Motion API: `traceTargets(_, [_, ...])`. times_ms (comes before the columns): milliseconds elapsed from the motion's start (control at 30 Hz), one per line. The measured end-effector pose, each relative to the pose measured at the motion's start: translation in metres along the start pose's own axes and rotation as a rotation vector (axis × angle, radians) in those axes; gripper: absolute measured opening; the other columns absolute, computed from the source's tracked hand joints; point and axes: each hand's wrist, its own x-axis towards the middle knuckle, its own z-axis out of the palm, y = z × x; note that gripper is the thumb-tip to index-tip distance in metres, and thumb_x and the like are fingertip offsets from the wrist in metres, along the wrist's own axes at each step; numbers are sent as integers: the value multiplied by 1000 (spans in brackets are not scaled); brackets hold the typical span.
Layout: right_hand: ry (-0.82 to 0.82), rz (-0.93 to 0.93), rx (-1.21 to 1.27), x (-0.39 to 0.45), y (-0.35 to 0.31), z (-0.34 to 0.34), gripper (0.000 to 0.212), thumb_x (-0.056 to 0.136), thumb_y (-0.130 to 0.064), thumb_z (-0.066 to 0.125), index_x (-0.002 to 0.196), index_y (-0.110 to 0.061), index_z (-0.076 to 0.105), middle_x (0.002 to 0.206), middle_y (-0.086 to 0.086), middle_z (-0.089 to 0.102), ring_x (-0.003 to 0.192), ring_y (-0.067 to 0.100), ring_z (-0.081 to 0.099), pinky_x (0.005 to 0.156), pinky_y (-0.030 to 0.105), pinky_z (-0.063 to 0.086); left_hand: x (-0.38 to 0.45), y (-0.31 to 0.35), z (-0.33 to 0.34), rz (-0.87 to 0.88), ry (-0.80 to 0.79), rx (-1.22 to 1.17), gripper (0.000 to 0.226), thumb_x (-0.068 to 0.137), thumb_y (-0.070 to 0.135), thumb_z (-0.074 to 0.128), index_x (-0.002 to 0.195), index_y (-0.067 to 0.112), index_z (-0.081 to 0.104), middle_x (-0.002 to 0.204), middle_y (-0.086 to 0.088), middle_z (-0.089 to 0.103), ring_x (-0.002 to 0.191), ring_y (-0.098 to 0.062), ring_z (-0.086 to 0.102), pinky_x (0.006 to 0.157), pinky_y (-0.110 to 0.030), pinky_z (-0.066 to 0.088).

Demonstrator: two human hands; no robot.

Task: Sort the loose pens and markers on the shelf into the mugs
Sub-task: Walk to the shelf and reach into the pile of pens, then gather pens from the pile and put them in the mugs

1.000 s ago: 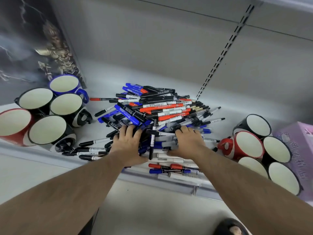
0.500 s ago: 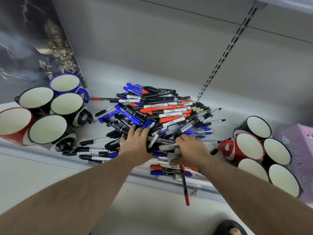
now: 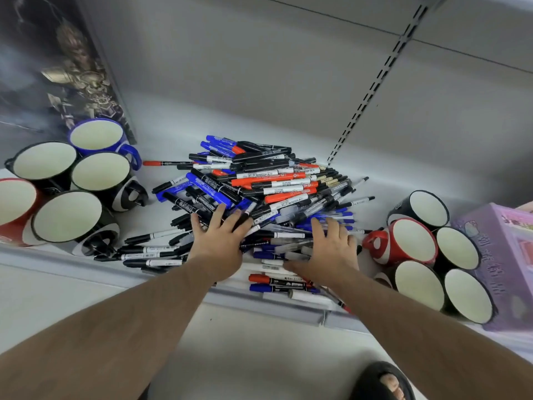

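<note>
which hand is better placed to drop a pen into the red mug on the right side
Right. The right hand rests flat on the pen pile directly beside the red mug; the left hand lies farther across the pile.

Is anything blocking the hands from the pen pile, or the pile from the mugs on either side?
Nothing visible does. The left hand and right hand already rest flat on the pen pile. The left mugs and right mugs stand open-mouthed and look empty, beside the pile on the shelf, with only loose pens between.

Dark poster (image 3: 57,70) w/ gold armoured figure at back left; purple box (image 3: 507,264) far right; sandalled foot (image 3: 383,383) below.
</note>
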Motion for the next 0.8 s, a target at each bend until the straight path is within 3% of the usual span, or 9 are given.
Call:
traceTargets(100, [32, 34, -16, -21, 5, 1, 104, 75, -89, 27, 154, -24, 7, 158, 11, 11, 143, 35, 18, 108, 58, 26, -9, 2, 9, 75, 22, 132, 70, 99, 48, 33, 155, 33, -6, 164, 4, -15, 149, -28, -20, 115, -65, -7])
traceTargets(200, [-89, 93, 46, -43, 8, 16, 97, 82, -85, 23, 154, -22, 3, 159, 12, 10, 143, 36, 19, 108, 58, 29, -10, 1, 14, 79, -8, 94, 75, 97, 58, 28, 156, 29, -8, 164, 2, -17, 149, -27, -20, 118, -61, -2])
traceTargets(333, [-202, 96, 214, -40, 4, 42, 104, 85, -80, 36, 155, -22, -14, 163, 8, -17, 150, 33, -9, 119, 58, 9, -7, -2, 11, 73, -58, 93, 91, 88, 74, 35, 155, 31, -9, 163, 0, -18, 149, -29, -21, 118, -61, -1])
traceTargets(400, [-209, 37, 209, -25, 2, 43, 105, 85, -77, 40, 155, -20, -13, 162, 9, -23, 149, 35, -18, 120, 58, 2, -3, -6, 8, 48, -82, 130, 103, 80, 83, 40, 154, 35, -12, 164, -3, -16, 148, -32, -20, 116, -61, 3])
traceTargets(467, [-195, -18, 156, -10, 1, 38, 103, 86, -77, 39, 156, -18, -7, 163, 11, -18, 149, 37, -17, 119, 59, 0, 2, -11, 3, 45, -114, 170, 113, 73, 86, 48, 154, 36, -13, 164, -4, -11, 149, -34, -17, 115, -62, 6])
traceTargets(600, [-93, -172, -59, 3, 5, 25, 116, 71, -92, 38, 153, -15, 12, 160, 12, 14, 149, 34, 8, 117, 61, 8, 5, -16, -3, 57, -153, 264, 123, 69, 81, 61, 154, 33, -15, 165, -5, -5, 149, -35, -14, 115, -62, 7])
traceTargets(800, [-153, -364, -124, 15, 30, 22, 120, 66, -86, 56, 152, -16, 10, 155, 9, 21, 143, 33, 22, 117, 53, 23, 5, -13, -4, 40, -140, 291, 121, 72, 76, 63, 154, 32, -13, 161, -11, 11, 150, -36, -3, 117, -61, 10])
